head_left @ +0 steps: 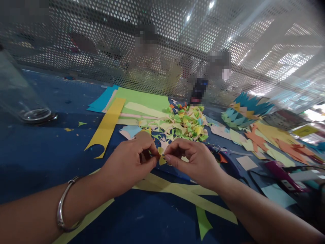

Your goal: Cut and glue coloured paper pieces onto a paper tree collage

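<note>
Left hand and right hand are pinching a small yellow paper piece from opposite sides, thumbs against fingers, likely for fine control; its exact folds are too small to read. The piece is sitting between the fingertips, above the middle of the blue bench. A heap of paper cuttings is lying just beyond, toward the bench's far edge, presumably for easy reach. Long pale strips are lying nearer, beneath the forearms, probably pushed aside.
</note>
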`<state>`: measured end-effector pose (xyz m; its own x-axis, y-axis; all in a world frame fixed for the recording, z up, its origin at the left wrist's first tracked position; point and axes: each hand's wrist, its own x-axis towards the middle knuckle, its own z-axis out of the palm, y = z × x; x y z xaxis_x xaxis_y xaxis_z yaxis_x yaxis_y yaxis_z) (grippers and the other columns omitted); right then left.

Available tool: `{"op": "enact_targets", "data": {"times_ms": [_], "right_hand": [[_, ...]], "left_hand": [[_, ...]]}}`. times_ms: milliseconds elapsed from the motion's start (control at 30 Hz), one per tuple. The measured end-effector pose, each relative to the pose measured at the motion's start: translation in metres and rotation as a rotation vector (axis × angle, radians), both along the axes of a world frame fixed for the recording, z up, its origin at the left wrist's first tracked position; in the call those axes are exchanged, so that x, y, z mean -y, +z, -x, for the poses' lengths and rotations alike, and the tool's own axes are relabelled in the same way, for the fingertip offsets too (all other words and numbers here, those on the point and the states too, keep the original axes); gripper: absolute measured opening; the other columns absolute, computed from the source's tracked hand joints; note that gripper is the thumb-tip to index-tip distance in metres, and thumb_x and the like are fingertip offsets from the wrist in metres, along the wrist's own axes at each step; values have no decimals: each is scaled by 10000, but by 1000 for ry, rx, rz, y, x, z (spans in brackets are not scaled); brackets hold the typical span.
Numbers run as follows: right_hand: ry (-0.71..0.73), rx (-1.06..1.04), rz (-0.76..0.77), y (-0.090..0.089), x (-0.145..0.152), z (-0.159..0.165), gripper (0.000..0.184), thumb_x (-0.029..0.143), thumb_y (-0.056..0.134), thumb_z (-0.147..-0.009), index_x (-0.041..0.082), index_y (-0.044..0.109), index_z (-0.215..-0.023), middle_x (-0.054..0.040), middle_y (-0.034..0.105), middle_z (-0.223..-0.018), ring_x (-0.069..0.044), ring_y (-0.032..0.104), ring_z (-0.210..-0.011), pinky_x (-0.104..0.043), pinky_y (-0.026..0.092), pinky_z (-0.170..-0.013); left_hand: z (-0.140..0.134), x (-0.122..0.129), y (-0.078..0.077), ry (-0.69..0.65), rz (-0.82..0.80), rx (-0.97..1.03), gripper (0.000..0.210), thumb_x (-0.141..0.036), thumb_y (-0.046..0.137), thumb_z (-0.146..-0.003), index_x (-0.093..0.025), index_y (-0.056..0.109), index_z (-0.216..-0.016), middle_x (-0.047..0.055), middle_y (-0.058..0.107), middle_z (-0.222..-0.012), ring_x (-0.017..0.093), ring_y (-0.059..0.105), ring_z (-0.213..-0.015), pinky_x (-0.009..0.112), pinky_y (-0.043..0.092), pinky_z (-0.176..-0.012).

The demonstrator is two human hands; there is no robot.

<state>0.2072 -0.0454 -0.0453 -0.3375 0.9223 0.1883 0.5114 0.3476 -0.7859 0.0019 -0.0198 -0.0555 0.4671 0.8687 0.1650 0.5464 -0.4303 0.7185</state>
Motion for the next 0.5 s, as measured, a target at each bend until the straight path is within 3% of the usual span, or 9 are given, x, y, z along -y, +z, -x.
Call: {"op": "enact_targets", "data": {"times_ms": [500], "right_hand": [[30, -58, 71, 0, 0, -1, 16, 204, 668, -877, 194, 671, -889, 22, 645, -767, -97, 566, -673, -231, 449, -613]], "left_hand": [[2, -1, -3, 3, -84, 11, 69, -218, 596, -834, -199, 645, -789, -17, 655, -728, 114, 629, -608, 237, 455, -595]]}}
